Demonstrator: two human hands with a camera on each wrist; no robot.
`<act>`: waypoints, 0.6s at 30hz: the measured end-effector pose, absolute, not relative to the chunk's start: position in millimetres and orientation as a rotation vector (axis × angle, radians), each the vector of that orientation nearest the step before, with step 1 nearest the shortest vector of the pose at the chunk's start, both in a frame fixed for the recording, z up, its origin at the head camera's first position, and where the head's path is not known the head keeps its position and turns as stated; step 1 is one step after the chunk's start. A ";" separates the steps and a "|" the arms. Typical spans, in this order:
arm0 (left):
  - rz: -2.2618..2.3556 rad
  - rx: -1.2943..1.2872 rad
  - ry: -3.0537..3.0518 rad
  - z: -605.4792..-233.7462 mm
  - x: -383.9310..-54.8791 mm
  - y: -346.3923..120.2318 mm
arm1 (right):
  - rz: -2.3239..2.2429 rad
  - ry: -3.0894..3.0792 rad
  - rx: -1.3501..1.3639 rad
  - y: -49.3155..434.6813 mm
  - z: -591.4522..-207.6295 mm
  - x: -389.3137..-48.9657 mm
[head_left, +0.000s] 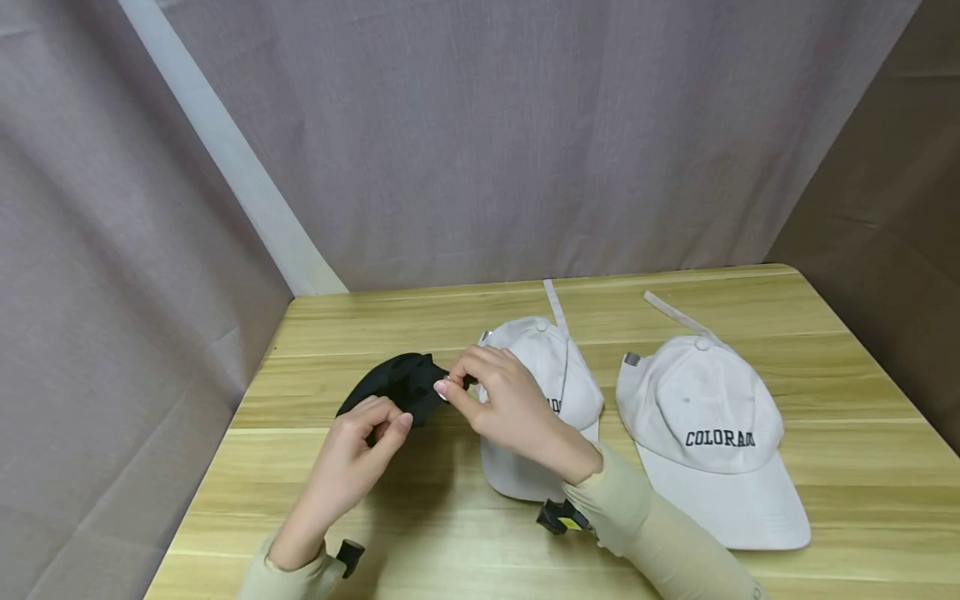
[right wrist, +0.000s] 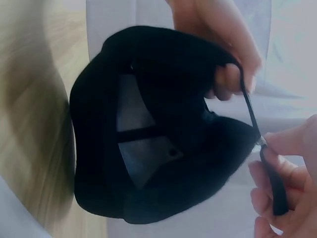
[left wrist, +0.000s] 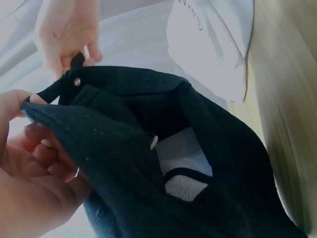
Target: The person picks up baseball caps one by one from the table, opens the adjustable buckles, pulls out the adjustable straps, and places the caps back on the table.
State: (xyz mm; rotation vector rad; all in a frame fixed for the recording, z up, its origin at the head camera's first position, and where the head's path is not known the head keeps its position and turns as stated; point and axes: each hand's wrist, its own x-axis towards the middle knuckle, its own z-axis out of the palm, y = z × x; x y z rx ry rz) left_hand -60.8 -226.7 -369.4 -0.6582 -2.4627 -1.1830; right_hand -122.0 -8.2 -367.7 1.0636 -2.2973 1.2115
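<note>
A black baseball cap is held at the left of the table, its inside opening showing in both wrist views. My left hand pinches the rear edge of the cap between thumb and fingers. With thumb and fingertips, my right hand pinches the cap's back strap at a small metal buckle. The loose end of the black strap hangs past the buckle along the right fingers. A metal snap shows on the cap's edge in the left wrist view.
A white cap lies just behind the right hand, partly covered by it. Farther right lies another white cap lettered in black. Both have their straps extended toward the back. Grey curtain rises behind the wooden table.
</note>
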 end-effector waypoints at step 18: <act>-1.167 -0.665 -2.513 -370.6 -69.8 -211.9 | 1.261 -2.284 1.112 -10.0 -369.2 -118.4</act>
